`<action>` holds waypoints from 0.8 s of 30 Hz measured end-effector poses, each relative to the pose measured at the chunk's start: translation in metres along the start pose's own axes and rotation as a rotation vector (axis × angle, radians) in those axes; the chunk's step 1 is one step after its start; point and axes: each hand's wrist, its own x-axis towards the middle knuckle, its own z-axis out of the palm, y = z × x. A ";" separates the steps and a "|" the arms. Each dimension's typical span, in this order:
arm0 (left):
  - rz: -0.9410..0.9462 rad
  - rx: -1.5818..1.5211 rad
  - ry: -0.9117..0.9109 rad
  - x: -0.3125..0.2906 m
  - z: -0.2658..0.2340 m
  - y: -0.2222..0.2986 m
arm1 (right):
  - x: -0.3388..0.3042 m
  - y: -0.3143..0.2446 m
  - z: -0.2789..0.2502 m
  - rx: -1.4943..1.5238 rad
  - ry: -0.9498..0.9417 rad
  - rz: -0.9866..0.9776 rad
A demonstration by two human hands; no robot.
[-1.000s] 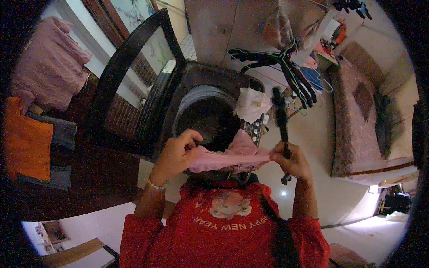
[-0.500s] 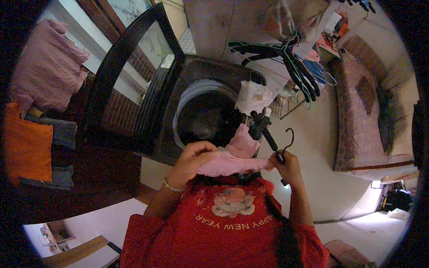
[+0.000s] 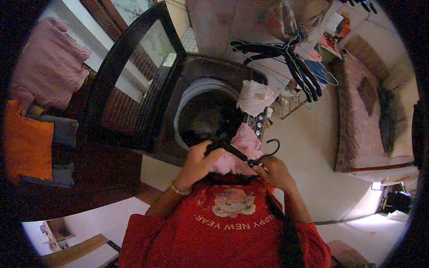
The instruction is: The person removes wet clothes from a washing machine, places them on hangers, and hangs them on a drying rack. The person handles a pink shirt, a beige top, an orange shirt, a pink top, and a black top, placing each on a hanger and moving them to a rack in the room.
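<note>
Close in front of my body, a pink garment [image 3: 245, 139] hangs gathered between my hands. My left hand [image 3: 199, 163], with a beaded bracelet at the wrist, is closed on the garment's left part. A black clothes hanger [image 3: 236, 152] lies across the pink cloth, its left end by my left fingers. My right hand [image 3: 273, 171] is closed around the hanger near the base of its hook, which curves up to the right. Just beyond is a top-loading washing machine [image 3: 214, 69] with its lid [image 3: 134, 85] raised; the drum inside is dark.
A white cloth [image 3: 255, 97] lies on the machine's right edge by the control buttons. Several black and green hangers [image 3: 290, 53] hang beyond it, near a wire rack [image 3: 285, 106]. At left hang a mauve garment [image 3: 53, 62] and an orange cloth [image 3: 29, 140]. A covered bed or bench [image 3: 357, 111] stands right.
My right hand has moved left and the hanger has swung across the pink garment toward my left hand. The cloth, stretched between my hands before, is now bunched.
</note>
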 end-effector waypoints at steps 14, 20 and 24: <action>0.242 0.148 -0.166 -0.005 0.010 0.017 | 0.053 -0.040 -0.006 0.732 0.097 -0.097; 0.179 0.052 -0.064 -0.011 -0.002 0.011 | 0.054 -0.032 -0.018 0.958 0.176 0.099; 0.106 0.191 -0.103 -0.016 -0.004 0.033 | 0.065 -0.022 -0.012 0.764 0.205 -0.094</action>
